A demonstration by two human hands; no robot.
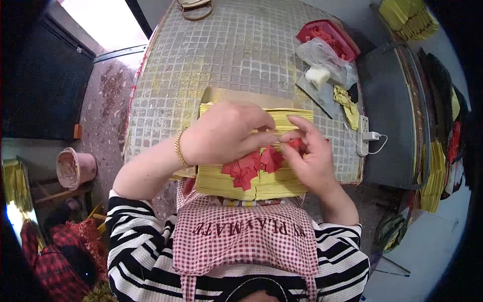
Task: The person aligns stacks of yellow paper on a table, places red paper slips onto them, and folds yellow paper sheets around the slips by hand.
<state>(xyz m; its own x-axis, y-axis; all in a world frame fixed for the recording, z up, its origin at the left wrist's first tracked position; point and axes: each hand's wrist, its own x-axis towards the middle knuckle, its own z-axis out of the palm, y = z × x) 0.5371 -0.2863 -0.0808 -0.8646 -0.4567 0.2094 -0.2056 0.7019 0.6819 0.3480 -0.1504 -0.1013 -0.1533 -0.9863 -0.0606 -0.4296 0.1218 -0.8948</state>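
A thick stack of yellow folded paper (282, 190) lies in front of me at the table's near edge, its many edges showing as fine lines. Loose red paper pieces (246, 168) are scattered on top of it. My left hand (226, 131) reaches over the stack with fingers bent and its thumb meeting the fingertips of the other hand. Opposite it, my right hand (312, 156) has thumb and index finger pinched together, with red paper visible between its fingers and palm. Whatever the fingertips hold is too small to make out.
Brown cardboard (241, 96) lies behind the stack. At the back right of the table are a red tray (347, 43) of red scraps, a plastic bag (327, 55), a white lump (318, 76) and a power strip (363, 133). A pink bucket (86, 167) stands on the floor at left.
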